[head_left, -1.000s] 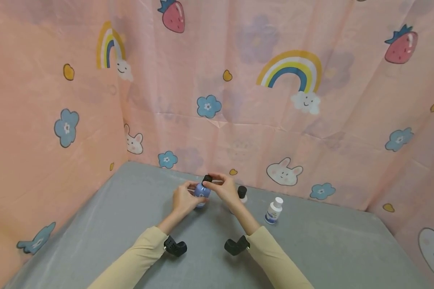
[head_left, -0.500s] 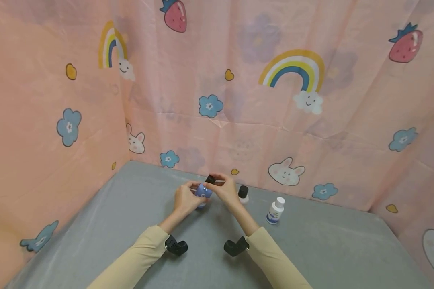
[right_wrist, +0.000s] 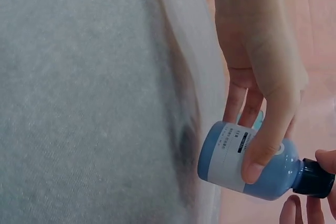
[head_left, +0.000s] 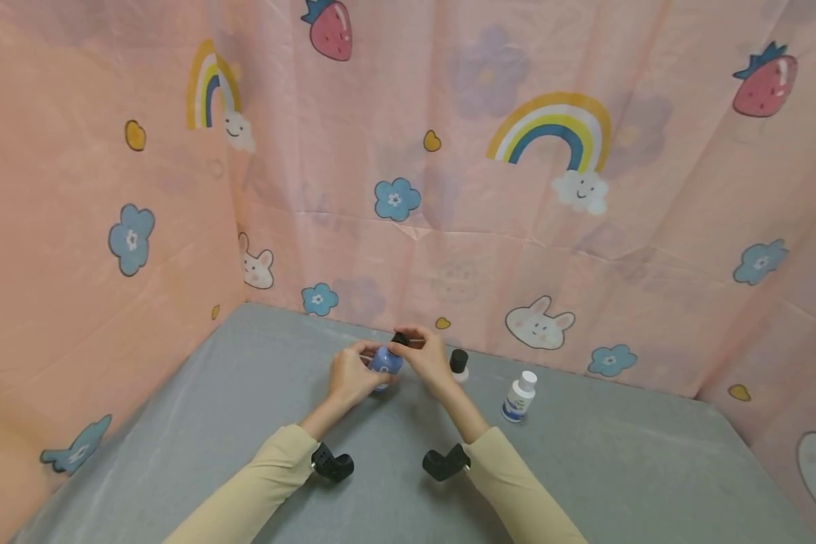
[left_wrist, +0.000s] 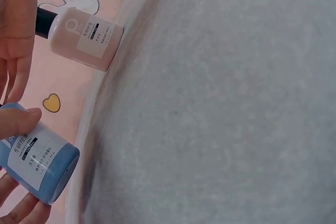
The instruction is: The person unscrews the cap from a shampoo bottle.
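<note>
A blue bottle [head_left: 384, 361] with a white label and a black cap [right_wrist: 312, 178] is held tilted, its cap end leaning right in the head view. My left hand [head_left: 348, 376] grips the bottle's body, thumb across the label in the right wrist view. With thumb and fingers, my right hand [head_left: 430, 361] pinches the black cap, which its fingers partly hide in the head view. The bottle's base shows in the left wrist view. Just right of the right hand stands a pale pink bottle [left_wrist: 86, 39] with a black cap [head_left: 459, 360].
A small white bottle [head_left: 519, 398] with a white cap and blue-bottomed label stands farther right on the grey table [head_left: 625, 461]. A pink patterned curtain [head_left: 449, 249] hangs along the table's back and left side.
The blue bottle has tipped slightly further to the right, its cap moving with it. Both hands keep their hold, and the head view has shifted a little.
</note>
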Demonstrator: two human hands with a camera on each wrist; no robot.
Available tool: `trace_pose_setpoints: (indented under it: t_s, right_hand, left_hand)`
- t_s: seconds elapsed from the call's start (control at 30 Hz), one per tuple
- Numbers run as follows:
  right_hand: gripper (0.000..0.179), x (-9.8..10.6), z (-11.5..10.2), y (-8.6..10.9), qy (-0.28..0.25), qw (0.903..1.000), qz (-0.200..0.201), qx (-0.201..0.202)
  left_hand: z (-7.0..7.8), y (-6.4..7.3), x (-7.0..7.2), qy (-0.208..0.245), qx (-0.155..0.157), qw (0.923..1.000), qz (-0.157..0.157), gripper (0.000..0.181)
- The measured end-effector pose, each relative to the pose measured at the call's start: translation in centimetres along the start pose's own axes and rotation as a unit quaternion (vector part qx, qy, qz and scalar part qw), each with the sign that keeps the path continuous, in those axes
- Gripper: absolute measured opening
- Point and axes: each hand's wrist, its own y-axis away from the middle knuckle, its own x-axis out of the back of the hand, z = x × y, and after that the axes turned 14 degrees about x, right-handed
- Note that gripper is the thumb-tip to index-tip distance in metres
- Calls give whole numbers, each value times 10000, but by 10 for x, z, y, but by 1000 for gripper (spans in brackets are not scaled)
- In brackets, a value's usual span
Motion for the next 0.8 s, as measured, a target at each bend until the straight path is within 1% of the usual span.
trace_pose_setpoints:
  t_s: [0.23,0.37,0.43,0.6,0.67,0.8]
  right_hand:
    - [34,2,-2,0,3,9998,-150,-114]
    - [36,1,-2,1,-37,9998,-168,-38]
    - [36,2,-11,3,-29,9998,-189,-1]
    - [33,2,-9,3,-29,9998,-184,97]
    - [31,2,0,1,-118,9997,-169,103]
    - [30,5,-3,0,-110,9999,-125,38]
  left_hand:
    - [-1,3,0,121,-16,9999,-32,50]
    - [-2,4,-1,148,14,9999,-46,50]
    - [-2,4,-2,158,16,9999,-38,50]
    - [-2,4,-4,182,-33,9998,-37,50]
    - [-2,3,-4,208,-29,9998,-76,51]
    - [-1,2,-6,207,24,9997,-107,53]
